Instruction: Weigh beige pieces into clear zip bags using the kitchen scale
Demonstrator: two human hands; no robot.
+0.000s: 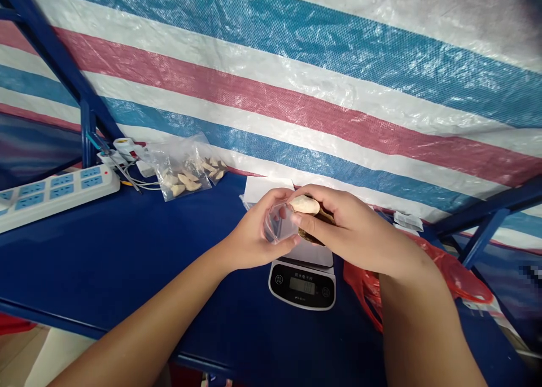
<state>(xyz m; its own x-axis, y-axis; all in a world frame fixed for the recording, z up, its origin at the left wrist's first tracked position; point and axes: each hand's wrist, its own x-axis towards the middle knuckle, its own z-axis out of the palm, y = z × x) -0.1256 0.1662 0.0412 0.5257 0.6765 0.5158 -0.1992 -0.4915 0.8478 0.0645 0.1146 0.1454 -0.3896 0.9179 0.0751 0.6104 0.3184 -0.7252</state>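
My left hand [254,234] is closed around a small clear plastic bag [279,224], held open above a small white kitchen scale [302,281]. My right hand [351,229] pinches a pale, tan slice-shaped piece [305,205] at the mouth of that bag, with darker pieces tucked under its fingers. Both hands hover over the blue shelf surface [127,251], just above the scale's platform.
Two clear bags of pale slices [186,175] lie at the back left beside a white power strip [55,189] and cables. A red plastic bag [444,274] lies to the right. White paper [265,187] sits behind the hands. A striped tarp [296,82] backs the shelf.
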